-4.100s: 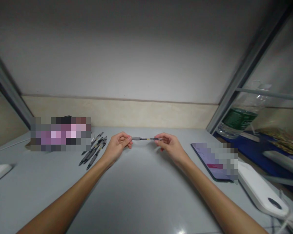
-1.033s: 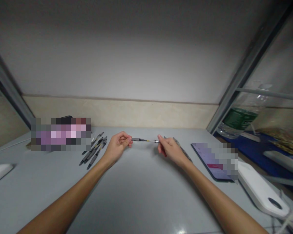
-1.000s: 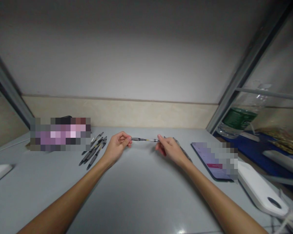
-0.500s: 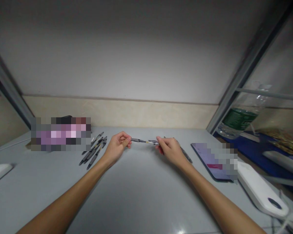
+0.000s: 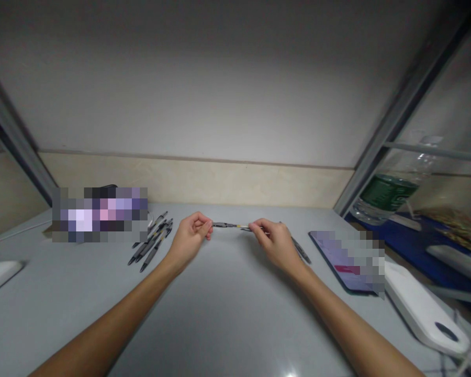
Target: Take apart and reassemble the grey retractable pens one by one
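Note:
A slim dark pen (image 5: 224, 225) is held level between my two hands, a little above the grey table (image 5: 220, 309). Thumb and fingers of my left hand (image 5: 192, 234) pinch its left end. My right hand (image 5: 272, 238) pinches the right end, where a thin, pale and yellowish section shows. Several dark pens (image 5: 152, 243) lie in a loose pile left of my left hand. Another dark pen (image 5: 300, 250) lies just right of my right hand, partly hidden behind it.
A phone (image 5: 341, 262) lies on the right, beside a white oblong device (image 5: 419, 309). A water bottle (image 5: 388, 191) stands beyond the metal frame. A blurred-out object (image 5: 102, 214) sits at the back left; a white item (image 5: 0, 275) is at the left edge.
My right thumb and fingers have shifted along the right end of the pen and now lie flatter over it. My left hand keeps its pinch. The view has shifted slightly.

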A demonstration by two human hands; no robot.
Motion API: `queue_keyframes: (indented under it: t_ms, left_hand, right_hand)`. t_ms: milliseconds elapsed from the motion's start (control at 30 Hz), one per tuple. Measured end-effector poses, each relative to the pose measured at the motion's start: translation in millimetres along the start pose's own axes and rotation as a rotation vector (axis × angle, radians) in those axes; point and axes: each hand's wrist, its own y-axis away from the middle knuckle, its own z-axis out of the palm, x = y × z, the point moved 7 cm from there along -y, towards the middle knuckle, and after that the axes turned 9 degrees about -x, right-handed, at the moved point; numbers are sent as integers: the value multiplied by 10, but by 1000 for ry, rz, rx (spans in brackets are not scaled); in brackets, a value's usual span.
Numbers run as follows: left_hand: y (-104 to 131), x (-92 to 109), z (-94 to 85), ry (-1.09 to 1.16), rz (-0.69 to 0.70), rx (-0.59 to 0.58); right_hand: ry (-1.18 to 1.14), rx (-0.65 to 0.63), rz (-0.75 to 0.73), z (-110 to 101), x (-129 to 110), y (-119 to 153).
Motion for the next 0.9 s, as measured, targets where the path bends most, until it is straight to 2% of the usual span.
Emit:
queue_keyframes:
  t_ms: [133,200,233,333,500,533,600,667,767,833,900]
  left_hand:
    - [101,323,5,-383,280,75]
    - [130,398,40,-470,353,53]
    - [127,400,53,-475,350,28]
    - [63,293,79,-377,209,-85]
    - [11,-42,222,-116,-151,-394]
    - [25,-78,253,-94,-192,-446]
    - [51,-78,287,-149,-189,-497]
    - [64,3,273,-347,-93,-441]
    - [100,184,245,-706,105,-250]
    - [151,309,280,-866,289,-163]
    - [217,406,337,-990,482,-126]
  right_hand:
    - [-604,-197,272,234,263,-12]
    - [-809,-221,348,301,313,-5]
    - [-840,-213,348,300,315,-10]
    - [-763,-153,230,211,253,-41]
    - [-567,-56,84,80,164,-46]
    - [-544,-38,67,62,156,-45]
    - [-512,-7,47,34,150,-43]
    - [-493,19,57,26,159,-38]
    - [-541,57,133,54,210,-23]
    - [-683,56,220,118,266,-11]
    - [-891,-1,337,233,321,4]
